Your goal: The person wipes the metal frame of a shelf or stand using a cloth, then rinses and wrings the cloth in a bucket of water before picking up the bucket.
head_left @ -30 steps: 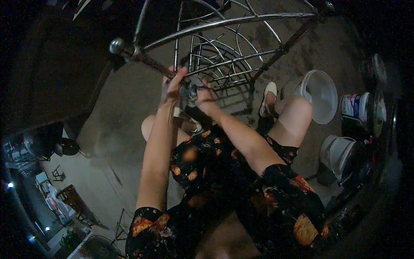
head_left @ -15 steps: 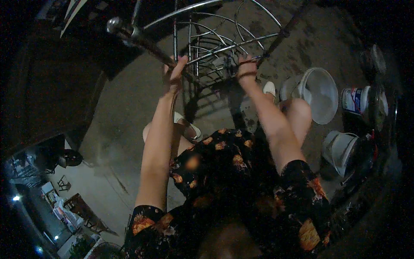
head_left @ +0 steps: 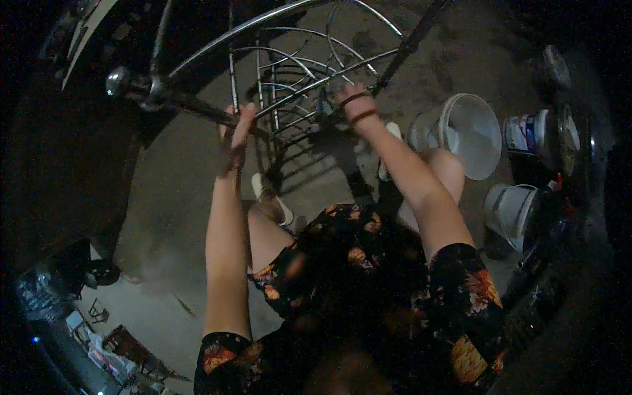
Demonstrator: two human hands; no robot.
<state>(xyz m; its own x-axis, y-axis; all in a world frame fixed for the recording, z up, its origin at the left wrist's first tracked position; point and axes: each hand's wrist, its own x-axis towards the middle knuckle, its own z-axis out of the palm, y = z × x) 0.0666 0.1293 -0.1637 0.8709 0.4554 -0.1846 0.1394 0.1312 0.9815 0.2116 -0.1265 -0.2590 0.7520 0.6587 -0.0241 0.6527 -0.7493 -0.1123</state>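
Note:
A metal rack (head_left: 316, 82) of shiny straight and curved bars fills the top middle, leaning out in front of me. At the left, a darker post with a round knob (head_left: 118, 83) forms its near edge. My left hand (head_left: 237, 128) is closed around that post, with the thumb side up. My right hand (head_left: 359, 105) is inside the frame, closed, with dark bands around it and the wrist. Something small and bluish shows by its fingertips; dim light and blur hide what it is.
To the right stand a translucent bucket (head_left: 473, 138), a white tub with a coloured label (head_left: 525, 133) and a white pail with a handle (head_left: 510, 210). My light-coloured shoes (head_left: 273, 199) are on the floor under the rack. A dark panel (head_left: 66, 158) stands at the left; furniture (head_left: 135, 349) lies beyond, lower left.
The rack and both hands have shifted left in the view, and the surroundings moved with them. My left hand keeps its hold; the right has moved slightly along the inner bars.

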